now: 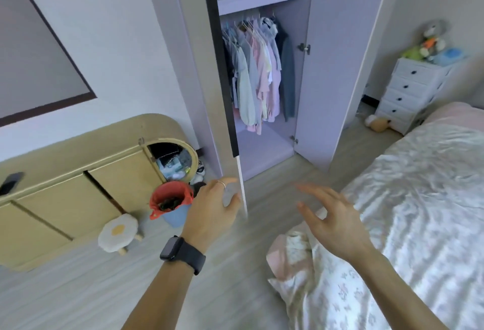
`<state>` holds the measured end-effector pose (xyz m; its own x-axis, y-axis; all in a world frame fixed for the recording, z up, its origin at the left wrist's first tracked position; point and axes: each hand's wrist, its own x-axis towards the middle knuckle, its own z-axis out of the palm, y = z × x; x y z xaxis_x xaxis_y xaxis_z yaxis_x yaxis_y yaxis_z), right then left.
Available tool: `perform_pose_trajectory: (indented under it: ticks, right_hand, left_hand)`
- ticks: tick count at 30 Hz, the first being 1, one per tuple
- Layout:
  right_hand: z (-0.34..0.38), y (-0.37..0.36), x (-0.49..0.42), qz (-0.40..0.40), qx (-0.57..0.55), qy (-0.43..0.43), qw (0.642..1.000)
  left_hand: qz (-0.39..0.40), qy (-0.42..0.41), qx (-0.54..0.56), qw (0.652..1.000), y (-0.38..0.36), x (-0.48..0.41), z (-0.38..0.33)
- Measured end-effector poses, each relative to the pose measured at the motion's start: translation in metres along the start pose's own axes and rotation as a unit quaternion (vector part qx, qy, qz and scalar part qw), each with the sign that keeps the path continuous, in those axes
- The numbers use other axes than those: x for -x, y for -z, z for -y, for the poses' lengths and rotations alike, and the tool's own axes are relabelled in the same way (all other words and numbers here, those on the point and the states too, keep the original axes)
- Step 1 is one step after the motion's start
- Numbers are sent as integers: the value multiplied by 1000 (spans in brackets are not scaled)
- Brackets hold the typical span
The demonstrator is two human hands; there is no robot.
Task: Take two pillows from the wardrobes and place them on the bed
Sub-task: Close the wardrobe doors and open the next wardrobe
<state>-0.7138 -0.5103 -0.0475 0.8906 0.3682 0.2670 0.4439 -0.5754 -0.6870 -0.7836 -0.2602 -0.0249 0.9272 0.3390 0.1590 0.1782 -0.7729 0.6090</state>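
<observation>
No pillow shows itself anywhere yet. The open wardrobe point(264, 73) holds only hanging shirts point(258, 73) on the rail, a bare shelf above and a bare floor below, so the pillows must sit in another section or higher up out of sight. The left hand point(214, 209) is closed around the lower edge of the wardrobe door point(225, 73), fingers curled over it, a ring on one finger and a dark watch point(180, 252) at the wrist. The right hand point(332, 219) hangs free just above the near corner of the bed point(419, 198), fingers spread and gripping nothing. The bed's pale floral cover point(327, 290) droops over that corner toward the floor.

To my eye the step is working the door to search. Best to swing it fully clear, keeping it off the red-lined bin point(171, 204) and the egg-shaped stool point(117, 233) beside the yellow cabinet point(78, 185), then check the upper shelf before trying the next door.
</observation>
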Motion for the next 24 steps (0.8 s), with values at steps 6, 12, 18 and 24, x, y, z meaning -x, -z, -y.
perform_pose_trajectory:
  ticks: [6,12,18,24]
  right_hand:
    - [-22,-40,-50,-9,27,-112,993]
    - [-29,-58,-86,-70,42,-232,969]
    - [-34,-62,-104,-160,56,-326,930]
    - [-63,-47,-114,-229,64,-400,885]
  left_hand:
    - [104,-33,13,994,-35,-96,43]
    - [231,-127,-3,965,-67,-193,54]
    - [317,-206,-6,926,-112,-270,27]
    - [384,-288,-1,877,-181,-311,-29]
